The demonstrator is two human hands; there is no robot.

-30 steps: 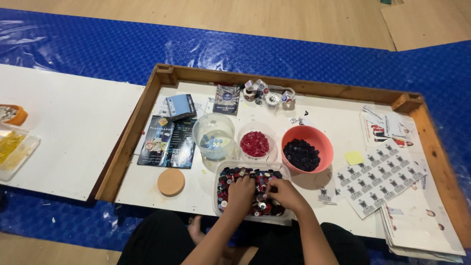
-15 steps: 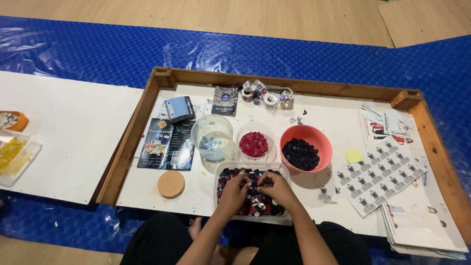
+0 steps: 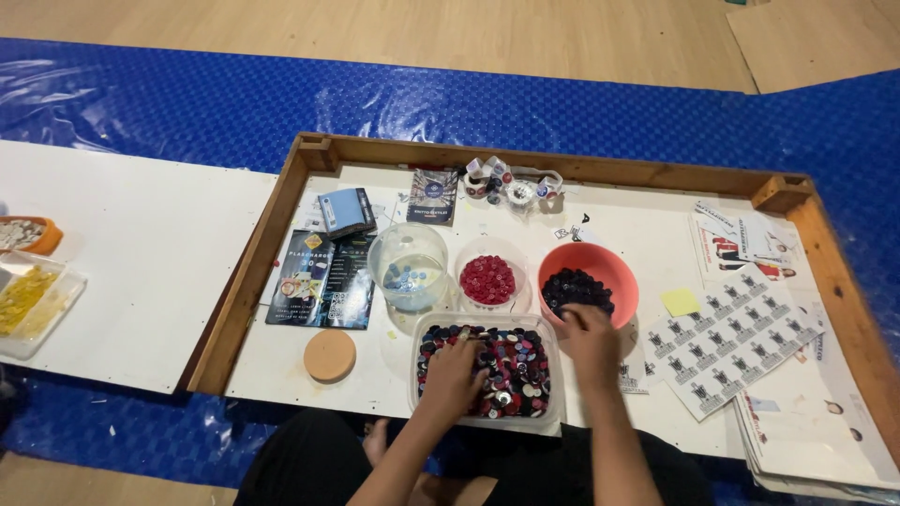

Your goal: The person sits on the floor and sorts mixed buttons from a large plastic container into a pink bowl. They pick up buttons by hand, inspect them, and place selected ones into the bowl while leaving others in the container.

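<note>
Fingers of the left hand (image 3: 457,373) spread and curled down into the clear rectangular tub (image 3: 487,426) of mixed buttons (image 3: 511,367) — pinching one or merely raking, cannot tell. Right hand (image 3: 591,339) at the tub's right rim, just below the salmon-pink bowl (image 3: 588,283), fingers loosely bent; anything held between them hidden from view.

Sorting by colour seemingly partway through: red buttons (image 3: 487,278) gathered in a small clear bowl, dark navy buttons (image 3: 576,287) heaped in the pink bowl, a few blue buttons (image 3: 407,276) at the bottom of a clear round container (image 3: 408,265). Plenty left by the look of it — tub packed nearly wall to wall with red, dark, white and silver pieces.

Printed matter inside the wooden-edged tray (image 3: 309,155): two dark glossy leaflets (image 3: 322,290) side by side at left, a small blue-grey packet (image 3: 345,212) above them, a dark blue booklet (image 3: 432,196) near the far edge. Beside it, a cluster of small tape rolls (image 3: 511,184). Round cork lid (image 3: 329,355) near the front edge. At right, a white sheet of repeated black-and-white stickers (image 3: 733,339), a yellow sticky note (image 3: 680,302) touching its corner, further printed sheets (image 3: 811,440) stacked at the tray's right end.

Well apart on the white board at left: a clear tub of yellow bits (image 3: 28,300) and an orange dish (image 3: 26,235).
</note>
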